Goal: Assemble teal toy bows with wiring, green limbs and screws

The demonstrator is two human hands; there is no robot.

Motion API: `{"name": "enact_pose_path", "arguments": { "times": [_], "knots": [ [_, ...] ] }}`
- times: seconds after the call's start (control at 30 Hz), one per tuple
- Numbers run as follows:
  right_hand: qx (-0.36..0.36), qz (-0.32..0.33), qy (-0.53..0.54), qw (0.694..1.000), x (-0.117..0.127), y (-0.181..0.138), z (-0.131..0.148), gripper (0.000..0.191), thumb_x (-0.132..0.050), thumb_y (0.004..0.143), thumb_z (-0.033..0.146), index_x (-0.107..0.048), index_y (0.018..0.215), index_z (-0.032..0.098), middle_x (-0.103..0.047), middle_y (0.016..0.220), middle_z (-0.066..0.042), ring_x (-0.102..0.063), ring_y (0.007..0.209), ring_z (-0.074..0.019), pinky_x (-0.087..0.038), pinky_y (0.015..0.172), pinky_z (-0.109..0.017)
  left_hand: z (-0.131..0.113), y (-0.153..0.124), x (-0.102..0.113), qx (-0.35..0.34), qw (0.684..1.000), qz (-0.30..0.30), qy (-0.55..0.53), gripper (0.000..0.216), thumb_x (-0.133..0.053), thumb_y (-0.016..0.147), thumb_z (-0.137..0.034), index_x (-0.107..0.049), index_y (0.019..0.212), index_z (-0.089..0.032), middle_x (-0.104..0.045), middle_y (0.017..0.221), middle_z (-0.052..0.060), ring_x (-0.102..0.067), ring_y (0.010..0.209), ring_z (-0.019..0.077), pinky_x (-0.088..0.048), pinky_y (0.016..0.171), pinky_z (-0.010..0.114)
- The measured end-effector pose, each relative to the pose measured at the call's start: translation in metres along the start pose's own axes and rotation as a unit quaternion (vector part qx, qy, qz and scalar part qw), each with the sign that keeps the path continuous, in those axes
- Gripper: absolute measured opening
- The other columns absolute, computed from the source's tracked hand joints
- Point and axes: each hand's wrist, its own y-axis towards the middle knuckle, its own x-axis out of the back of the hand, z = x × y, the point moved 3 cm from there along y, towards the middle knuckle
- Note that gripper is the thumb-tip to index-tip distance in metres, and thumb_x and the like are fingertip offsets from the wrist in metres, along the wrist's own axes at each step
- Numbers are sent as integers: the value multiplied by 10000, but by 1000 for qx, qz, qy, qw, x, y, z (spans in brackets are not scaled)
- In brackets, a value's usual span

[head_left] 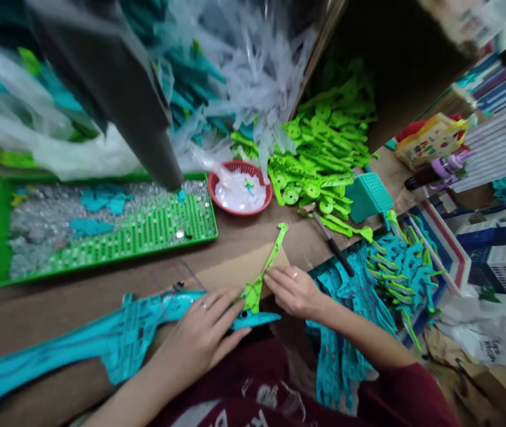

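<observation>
At the near edge of the brown bench [57, 308], both hands meet on a long lime-green plastic piece [265, 270] that lies slanted, its round-tipped end pointing far and right, its wider end near and left. The left hand [203, 332] lies flat with its fingers [226, 299] stretched out and open, their tips pressing on the wider end of the green piece and on the long teal plastic part [114, 338] underneath, which runs away to the left along the bench edge. The right hand [295, 290] comes in from the right, and its fingers [274, 277] are closed in a pinch on the green piece near its middle. A flat piece of tan cardboard [230, 270] sits on the bench under the green piece. Far and left, a green tray [146, 234] holds small shiny bits and a few teal scraps. Just right of it stands a red bowl [217, 196] with white contents. Beyond the bowl, to the right, is a heap of lime-green parts [328, 148], and at its near right edge a small teal basket [368, 197] lies tipped. A dark-handled tool [330, 242] rests on the bench right of the hands. Further right, a pile of teal and green parts [395, 267] fills a low container. Clear plastic bags [253, 65] of teal parts are stacked at the far side.
</observation>
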Motion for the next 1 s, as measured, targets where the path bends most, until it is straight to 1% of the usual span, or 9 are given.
{"name": "enact_pose_path", "arguments": {
  "times": [0.13, 0.3, 0.43, 0.53, 0.6, 0.77, 0.83, 0.93, 1.0],
  "knots": [
    [-16, -24, 46, 999, -1, -1, -10, 269, -559, 919, 194, -668, 1140, 84, -742, 1105, -175, -685, 1001, -238, -587, 793, -357, 1, 0, 4, -23, 998, -39, 45, 331, -447, 1034, -326, -720, 1091, -148, -762, 1104, 113, -711, 953, 250, -584, 800, 361],
    [-189, -33, -8, 981, 38, 80, -118, 182, -501, 961, 207, -674, 988, 161, -724, 923, -126, -664, 860, -219, -559, 759, -339, 8, 1, 3, -38, 996, -53, 53, 347, -436, 1039, -361, -718, 1108, -172, -765, 1102, 103, -714, 954, 239, -578, 796, 340],
    [-321, 183, -98, 924, 25, 169, -211, 339, -503, 965, 179, -555, 1294, 116, -670, 1205, -189, -628, 1130, -304, -529, 915, -423, 13, 2, 0, -16, 1000, -23, 7, 284, -514, 1016, -331, -693, 1115, -134, -742, 1141, 151, -701, 993, 273, -565, 839, 393],
    [-322, 192, -79, 924, 11, 200, -238, 264, -400, 991, 94, -597, 1166, 102, -677, 1186, -148, -623, 1145, -262, -481, 988, -404, 13, 1, -5, -1, 1000, 7, -17, 283, -534, 1011, -327, -672, 1137, -116, -715, 1206, 178, -680, 1060, 294, -549, 889, 423],
    [-349, 92, -60, 931, 33, 201, -233, 211, -432, 998, 111, -628, 1070, 86, -696, 1096, -110, -640, 1083, -218, -481, 975, -354, 12, 2, -4, 4, 1000, 19, -20, 289, -514, 1020, -337, -667, 1139, -122, -712, 1218, 172, -671, 1068, 291, -544, 892, 421],
    [-361, -177, -11, 916, 160, 128, -164, 319, -428, 991, 200, -684, 815, 132, -655, 760, -10, -600, 764, -108, -462, 713, -262, 5, 12, 5, -5, 998, 65, 20, 327, -499, 1021, -368, -674, 1127, -112, -721, 1182, 169, -659, 1019, 309, -527, 874, 448],
    [-347, -181, 44, 919, 187, 84, -130, 299, -490, 952, 230, -682, 726, 190, -579, 626, 27, -497, 584, -80, -368, 556, -261, 4, 18, 8, -4, 995, 90, 35, 325, -485, 1025, -376, -682, 1097, -129, -726, 1156, 158, -657, 1001, 308, -518, 876, 454],
    [-352, -89, 137, 922, 164, 32, -89, 149, -582, 841, 193, -650, 709, 208, -477, 535, 62, -373, 454, -59, -276, 455, -235, 3, 28, 12, 9, 993, 109, 38, 315, -484, 1023, -397, -684, 1014, -154, -730, 1080, 148, -663, 949, 301, -510, 865, 458],
    [-395, -141, 156, 894, 129, 9, -75, 27, -624, 804, 219, -625, 779, 212, -471, 556, 74, -381, 440, -62, -301, 440, -231, 3, 34, 13, 20, 993, 105, 42, 323, -488, 1017, -415, -668, 1019, -146, -716, 1104, 165, -666, 961, 313, -509, 864, 467]
  ]
}}
